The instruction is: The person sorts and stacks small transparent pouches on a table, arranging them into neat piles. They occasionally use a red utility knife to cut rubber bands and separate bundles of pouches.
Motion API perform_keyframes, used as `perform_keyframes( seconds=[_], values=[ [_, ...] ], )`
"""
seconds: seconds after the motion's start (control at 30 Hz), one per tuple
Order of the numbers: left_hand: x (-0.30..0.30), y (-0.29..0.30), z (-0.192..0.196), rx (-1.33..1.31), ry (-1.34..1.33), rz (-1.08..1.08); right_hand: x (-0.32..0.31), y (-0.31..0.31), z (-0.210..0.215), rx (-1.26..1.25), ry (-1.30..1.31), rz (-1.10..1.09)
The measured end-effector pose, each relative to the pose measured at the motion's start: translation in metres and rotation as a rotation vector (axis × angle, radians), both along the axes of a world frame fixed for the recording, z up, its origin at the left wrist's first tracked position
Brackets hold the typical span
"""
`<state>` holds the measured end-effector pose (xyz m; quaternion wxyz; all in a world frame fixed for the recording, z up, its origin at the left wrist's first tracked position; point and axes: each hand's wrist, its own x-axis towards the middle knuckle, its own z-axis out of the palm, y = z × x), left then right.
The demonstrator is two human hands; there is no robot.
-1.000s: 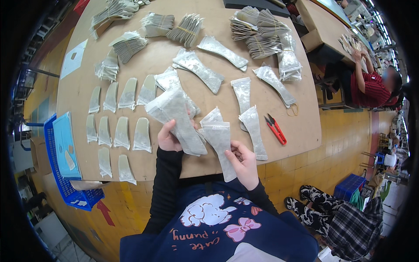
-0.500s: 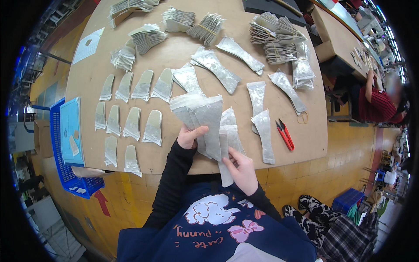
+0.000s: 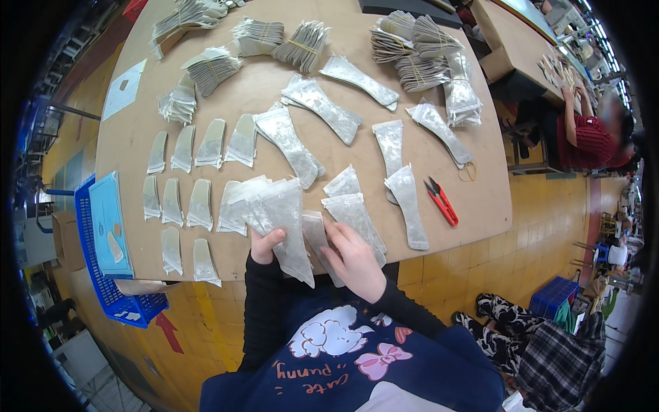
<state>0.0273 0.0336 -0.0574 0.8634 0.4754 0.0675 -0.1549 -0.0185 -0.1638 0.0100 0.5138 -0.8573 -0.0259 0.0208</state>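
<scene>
clear packets (image 3: 274,213) cover a tan worktable (image 3: 480,199) over yellow floor (image 3: 439,275).

Black long sleeves, navy top — pink bow, white fluffy shape, orange lettering — bare hands

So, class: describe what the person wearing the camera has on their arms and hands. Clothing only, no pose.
Both forearms are covered by long, close-fitting black sleeves that end at the wrists. The left hand and right hand are bare: no gloves show, and no rings or watch can be made out. The sleeves join a dark navy top with a cartoon print on its front.
</scene>
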Motion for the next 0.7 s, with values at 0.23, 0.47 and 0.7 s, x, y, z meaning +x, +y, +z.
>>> perform_keyframes(
  seconds=[0.23, 0.47, 0.7],
  values=[
    [-0.005, -0.014, -0.011, 0.150, -0.138, -0.052, 0.015, -0.005, 0.017, 0.109, -0.020, -0.036],
    [-0.005, -0.018, -0.010, 0.161, -0.195, 0.051, 0.015, -0.002, 0.007, 0.164, -0.054, -0.077],
    [0.009, -0.012, 0.005, -0.352, 0.165, -0.020, 0.028, -0.091, 0.024, 0.813, -0.045, -0.767]
  ],
)
